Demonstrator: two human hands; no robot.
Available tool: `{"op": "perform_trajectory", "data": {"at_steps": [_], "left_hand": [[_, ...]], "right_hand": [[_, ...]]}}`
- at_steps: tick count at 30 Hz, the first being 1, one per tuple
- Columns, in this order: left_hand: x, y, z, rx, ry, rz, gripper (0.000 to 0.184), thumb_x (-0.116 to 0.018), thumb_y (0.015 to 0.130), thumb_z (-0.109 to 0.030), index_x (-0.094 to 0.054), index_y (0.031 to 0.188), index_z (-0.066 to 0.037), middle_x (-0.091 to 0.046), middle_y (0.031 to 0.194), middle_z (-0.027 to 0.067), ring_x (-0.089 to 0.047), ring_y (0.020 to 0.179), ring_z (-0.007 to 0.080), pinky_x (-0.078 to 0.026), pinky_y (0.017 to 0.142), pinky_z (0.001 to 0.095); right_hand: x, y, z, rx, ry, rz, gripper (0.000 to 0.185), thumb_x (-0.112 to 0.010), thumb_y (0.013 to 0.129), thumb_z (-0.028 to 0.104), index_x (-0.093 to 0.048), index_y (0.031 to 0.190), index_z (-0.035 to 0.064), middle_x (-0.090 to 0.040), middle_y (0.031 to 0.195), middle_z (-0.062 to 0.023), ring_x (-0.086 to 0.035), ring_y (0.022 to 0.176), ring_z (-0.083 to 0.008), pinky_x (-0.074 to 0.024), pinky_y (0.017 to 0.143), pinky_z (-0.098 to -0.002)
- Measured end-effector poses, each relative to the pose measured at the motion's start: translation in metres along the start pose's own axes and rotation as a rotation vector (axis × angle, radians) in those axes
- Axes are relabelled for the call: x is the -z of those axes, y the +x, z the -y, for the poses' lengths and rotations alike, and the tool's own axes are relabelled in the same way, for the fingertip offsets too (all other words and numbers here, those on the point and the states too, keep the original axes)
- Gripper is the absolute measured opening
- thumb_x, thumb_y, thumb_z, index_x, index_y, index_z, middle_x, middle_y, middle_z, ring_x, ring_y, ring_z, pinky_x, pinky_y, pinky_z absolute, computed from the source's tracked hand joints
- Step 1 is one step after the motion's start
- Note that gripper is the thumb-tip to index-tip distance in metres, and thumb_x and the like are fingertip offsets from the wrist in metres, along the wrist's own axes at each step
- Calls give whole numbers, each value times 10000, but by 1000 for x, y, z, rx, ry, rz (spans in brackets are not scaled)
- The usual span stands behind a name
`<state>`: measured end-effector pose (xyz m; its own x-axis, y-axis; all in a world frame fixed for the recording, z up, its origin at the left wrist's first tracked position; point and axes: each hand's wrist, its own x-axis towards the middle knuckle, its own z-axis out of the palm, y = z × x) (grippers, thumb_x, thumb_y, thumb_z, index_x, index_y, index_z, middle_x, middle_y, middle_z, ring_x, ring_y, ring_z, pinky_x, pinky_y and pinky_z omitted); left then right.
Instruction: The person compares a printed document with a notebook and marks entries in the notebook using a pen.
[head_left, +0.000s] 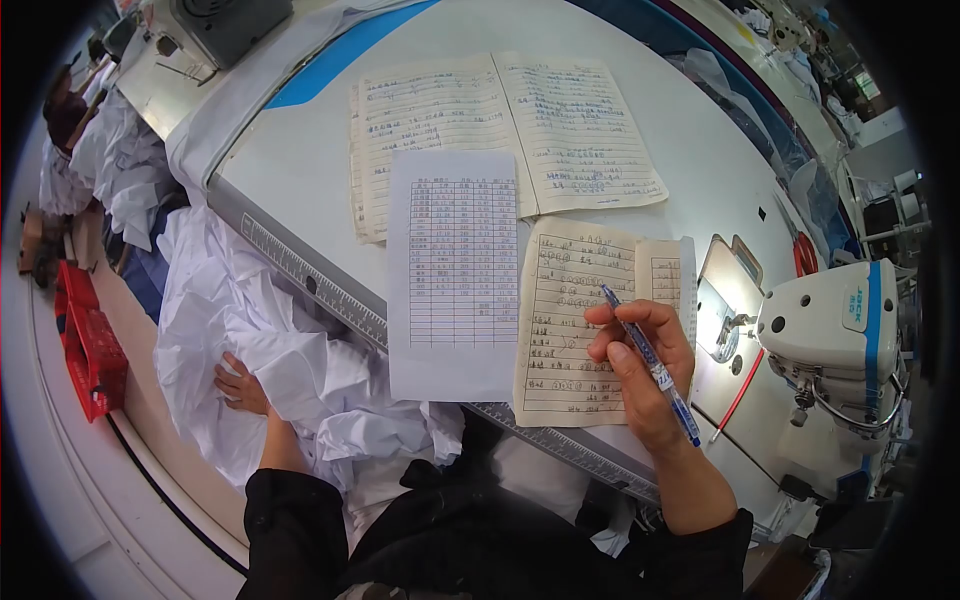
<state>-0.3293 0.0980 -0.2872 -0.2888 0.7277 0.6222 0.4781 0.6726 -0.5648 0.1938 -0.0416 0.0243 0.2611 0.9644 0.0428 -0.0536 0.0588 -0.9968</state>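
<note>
My right hand (650,365) grips a blue pen (650,358) over a small handwritten notebook (570,330). The pen's tip points up and left, near the notebook's written lines. My left hand (240,387) lies on a heap of white fabric (250,310), its fingers spread. Between the hands, a printed table sheet (453,365) rests on the worktable, touching the small notebook's left side. Behind it an open, larger handwritten notebook (590,130) lies flat, partly covered by the sheet.
At the right stands a white and blue sewing machine (830,325), with a lit needle area. Red-handled scissors (805,250) and a red stick (738,395) lie nearby. A ruler strip (300,275) edges the table. Another machine (225,25) and a person (68,110) are at upper left.
</note>
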Motion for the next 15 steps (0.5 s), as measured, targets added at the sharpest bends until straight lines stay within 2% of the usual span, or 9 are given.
{"op": "perform_trajectory", "data": {"at_steps": [7,15], "left_hand": [[13,1,2,3,-100,56,460,-444,909,-405,-336,1353,-361,-402,1365,-66,-437,1250,165,-391,910,398],[23,3,3,10,-110,-16,465,-471,906,-378,-340,1352,-351,-418,1349,-59,-447,1239,173,-392,905,384]], "right_hand": [[-1,0,0,-3,-6,-11,235,-499,887,-32,-490,1116,19,-611,1109,-138,-575,866,-97,-489,828,-263],[-2,-1,1,-5,-20,-25,226,-505,888,-28,-490,1109,15,-613,1103,-140,-583,860,-95,-494,825,-259]]}}
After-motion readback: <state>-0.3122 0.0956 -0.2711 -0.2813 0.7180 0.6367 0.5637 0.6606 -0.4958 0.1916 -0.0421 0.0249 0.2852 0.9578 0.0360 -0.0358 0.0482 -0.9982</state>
